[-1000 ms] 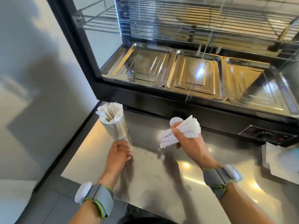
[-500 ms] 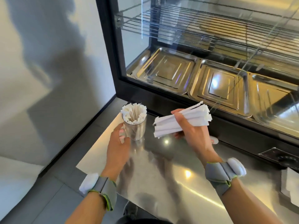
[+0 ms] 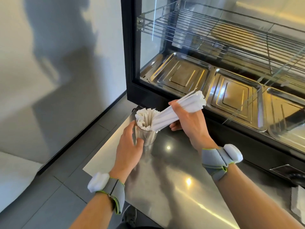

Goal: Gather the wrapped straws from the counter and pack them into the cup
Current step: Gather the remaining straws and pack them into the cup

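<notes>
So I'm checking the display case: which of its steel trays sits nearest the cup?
The leftmost tray, at the case's left end behind the glass. It lies directly beyond the cup; the other trays sit farther right.

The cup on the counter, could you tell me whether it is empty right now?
No, the cup already holds many wrapped straws standing upright in it.

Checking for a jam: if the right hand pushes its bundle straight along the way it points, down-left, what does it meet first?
Probably the wrapped straws already in the cup: the right hand aims its bundle at that crowded mouth, tips about touching. The left hand steadies the cup.
</notes>
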